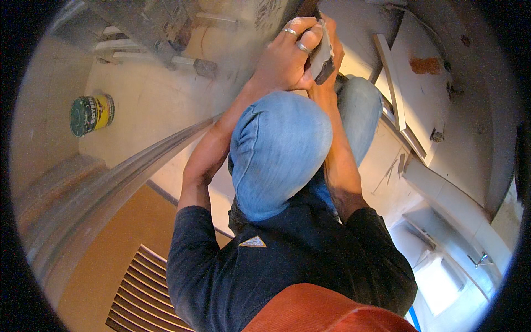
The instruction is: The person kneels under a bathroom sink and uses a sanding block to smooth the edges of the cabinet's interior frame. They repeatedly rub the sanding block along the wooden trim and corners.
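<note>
Both hands up at top centre, past the raised knee (279, 152). Left hand (285, 55) wraps over a small grey block (322, 58), fingers curled tight on its near face; right hand (332, 50) sits behind it, mostly hidden, grip can't be judged. Block's long axis runs roughly up-down, tilted, pressed toward the pale wall surface (359, 33). Left hand is nearer. Green paint can (91, 114) well apart, left.

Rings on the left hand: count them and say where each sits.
2. One ring sits on an upper finger of the left hand, another ring on the finger below it. More may be hidden.
</note>
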`<state>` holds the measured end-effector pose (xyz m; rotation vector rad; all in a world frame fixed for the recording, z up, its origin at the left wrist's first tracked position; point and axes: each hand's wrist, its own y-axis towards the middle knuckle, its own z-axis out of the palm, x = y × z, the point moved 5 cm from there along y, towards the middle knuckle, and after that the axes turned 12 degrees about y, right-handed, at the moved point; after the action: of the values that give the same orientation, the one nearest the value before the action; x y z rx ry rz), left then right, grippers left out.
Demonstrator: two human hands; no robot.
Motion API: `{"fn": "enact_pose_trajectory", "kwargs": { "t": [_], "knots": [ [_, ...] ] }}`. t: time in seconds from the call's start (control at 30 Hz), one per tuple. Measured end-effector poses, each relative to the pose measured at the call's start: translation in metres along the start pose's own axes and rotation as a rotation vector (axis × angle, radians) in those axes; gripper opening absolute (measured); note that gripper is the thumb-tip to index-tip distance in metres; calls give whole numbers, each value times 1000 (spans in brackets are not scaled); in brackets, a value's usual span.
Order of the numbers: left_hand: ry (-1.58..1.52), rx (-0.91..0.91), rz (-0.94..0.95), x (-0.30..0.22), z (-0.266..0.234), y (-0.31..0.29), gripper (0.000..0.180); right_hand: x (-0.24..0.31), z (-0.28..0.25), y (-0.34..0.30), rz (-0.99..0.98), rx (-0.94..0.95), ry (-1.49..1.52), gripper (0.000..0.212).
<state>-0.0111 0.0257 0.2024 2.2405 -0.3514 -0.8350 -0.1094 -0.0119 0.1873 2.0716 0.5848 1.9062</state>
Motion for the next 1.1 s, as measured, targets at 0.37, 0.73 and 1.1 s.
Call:
{"fn": "enact_pose_trajectory", "kwargs": {
  "t": [0.37, 0.73, 1.1],
  "knots": [
    [78, -20, 26, 0, 7, 3, 49, -16, -5, -6, 46, -99, 90, 29],
    [122, 80, 46, -7, -5, -5, 57, 16, 0, -11, -347, -90, -30, 36],
    [89, 48, 26, -2, 0, -4, 51, -7, 2, -9, -209, -99, -79, 36]
  ]
}}
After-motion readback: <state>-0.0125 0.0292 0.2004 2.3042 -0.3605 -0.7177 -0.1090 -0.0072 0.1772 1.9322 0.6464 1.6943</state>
